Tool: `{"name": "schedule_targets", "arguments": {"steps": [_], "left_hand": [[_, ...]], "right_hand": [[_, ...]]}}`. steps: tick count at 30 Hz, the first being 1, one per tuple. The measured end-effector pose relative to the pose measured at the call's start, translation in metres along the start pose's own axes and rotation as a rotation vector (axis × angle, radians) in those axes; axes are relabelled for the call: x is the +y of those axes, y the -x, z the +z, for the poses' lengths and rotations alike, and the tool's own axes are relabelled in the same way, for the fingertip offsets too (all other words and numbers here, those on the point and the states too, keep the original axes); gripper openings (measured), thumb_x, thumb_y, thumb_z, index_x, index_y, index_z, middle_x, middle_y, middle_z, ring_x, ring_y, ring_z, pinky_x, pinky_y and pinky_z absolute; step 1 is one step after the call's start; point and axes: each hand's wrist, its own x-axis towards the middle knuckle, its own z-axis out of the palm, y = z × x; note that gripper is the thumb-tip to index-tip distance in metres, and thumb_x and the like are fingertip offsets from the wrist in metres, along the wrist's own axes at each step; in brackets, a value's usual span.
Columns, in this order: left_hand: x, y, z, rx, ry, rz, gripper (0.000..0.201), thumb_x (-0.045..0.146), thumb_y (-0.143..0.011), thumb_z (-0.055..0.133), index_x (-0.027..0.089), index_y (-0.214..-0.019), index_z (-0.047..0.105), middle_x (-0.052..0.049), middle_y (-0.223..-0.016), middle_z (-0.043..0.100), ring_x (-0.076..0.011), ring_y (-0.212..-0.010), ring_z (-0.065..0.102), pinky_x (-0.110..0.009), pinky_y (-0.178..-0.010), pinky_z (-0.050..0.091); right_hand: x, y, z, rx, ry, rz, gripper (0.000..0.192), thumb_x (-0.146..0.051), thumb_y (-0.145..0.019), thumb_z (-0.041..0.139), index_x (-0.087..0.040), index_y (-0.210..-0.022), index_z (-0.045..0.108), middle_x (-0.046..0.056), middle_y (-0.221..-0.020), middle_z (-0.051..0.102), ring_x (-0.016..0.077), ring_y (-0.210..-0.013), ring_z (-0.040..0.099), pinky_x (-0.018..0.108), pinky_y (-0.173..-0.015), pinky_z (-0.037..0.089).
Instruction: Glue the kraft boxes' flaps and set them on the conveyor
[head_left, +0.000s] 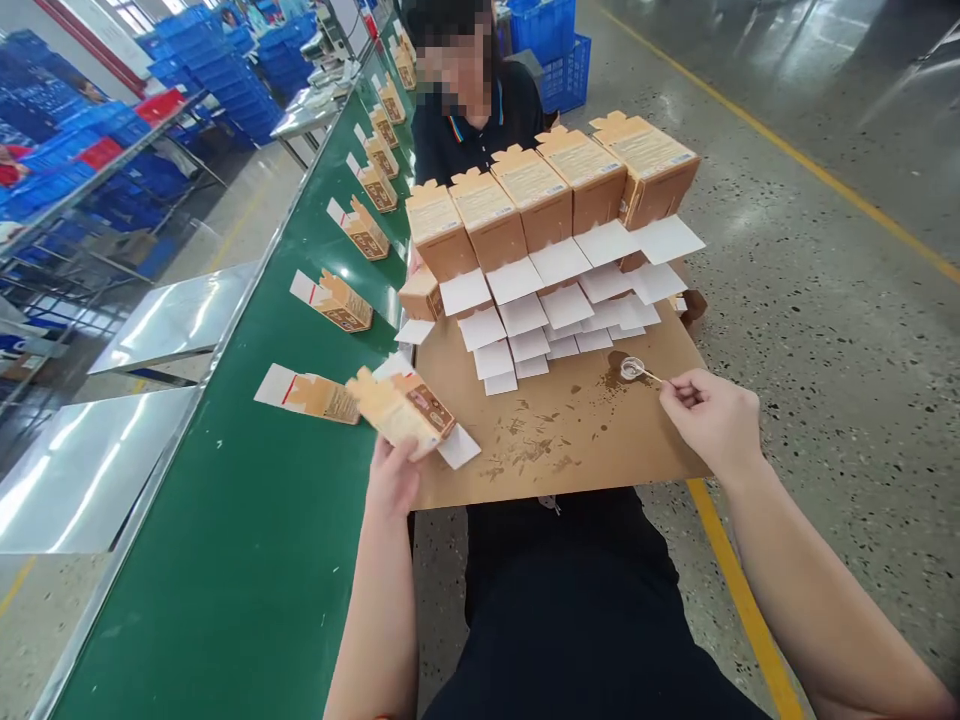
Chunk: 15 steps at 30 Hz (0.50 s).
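Stained cardboard sheet (555,440) beside green conveyor (247,520), apparently in a factory.

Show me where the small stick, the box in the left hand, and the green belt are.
small stick (651,376), head view, on its thin shaft.
box in the left hand (401,408), head view, on its tan side.
green belt (247,520), head view, on bare surface.

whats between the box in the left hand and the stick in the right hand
Only bare, glue-stained cardboard sheet lies between the box and the stick, seen in the head view.
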Motion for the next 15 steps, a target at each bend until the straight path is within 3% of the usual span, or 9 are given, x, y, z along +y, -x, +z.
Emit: {"name": "schedule_targets", "arguments": {"steps": [3, 5, 10, 15], "left_hand": [[-0.013, 0.040, 0.010, -0.043, 0.013, -0.077, 0.079, 0.038, -0.067, 0.107, 0.026, -0.138, 0.075, -0.015, -0.149, 0.076, -0.0425, -0.145, 0.068, -0.058, -0.121, 0.057], [-0.021, 0.052, 0.023, -0.068, -0.014, -0.120, 0.077, 0.036, -0.065, 0.109, 0.022, -0.133, 0.076, -0.017, -0.144, 0.078, -0.0436, -0.143, 0.070, -0.062, -0.123, 0.055], [-0.030, 0.049, 0.051, -0.115, -0.111, -0.118, 0.082, 0.037, -0.061, 0.111, 0.022, -0.132, 0.072, -0.017, -0.139, 0.080, -0.0399, -0.136, 0.075, -0.060, -0.121, 0.057], [-0.028, 0.039, 0.062, -0.119, -0.175, -0.085, 0.080, 0.045, -0.058, 0.112, 0.023, -0.122, 0.070, -0.014, -0.128, 0.083, -0.0367, -0.124, 0.080, -0.056, -0.113, 0.063]], "right_hand": [[0.007, -0.014, 0.007, -0.089, 0.008, -0.047, 0.040, -0.057, -0.096, 0.069, -0.029, -0.069, 0.061, 0.004, -0.060, 0.068, 0.0202, -0.054, 0.061, 0.035, -0.058, 0.050], [0.012, -0.019, 0.011, -0.113, 0.014, -0.060, 0.043, -0.060, -0.096, 0.068, -0.028, -0.068, 0.061, 0.005, -0.059, 0.067, 0.0196, -0.054, 0.060, 0.034, -0.057, 0.048], [0.017, -0.017, 0.015, -0.090, 0.025, -0.048, 0.047, -0.063, -0.097, 0.068, -0.027, -0.068, 0.061, 0.005, -0.058, 0.066, 0.0189, -0.053, 0.061, 0.034, -0.059, 0.048], [0.012, -0.008, 0.012, 0.008, -0.007, -0.008, 0.035, -0.051, -0.097, 0.072, -0.027, -0.072, 0.066, 0.005, -0.063, 0.069, 0.0191, -0.057, 0.064, 0.033, -0.062, 0.055]]}}
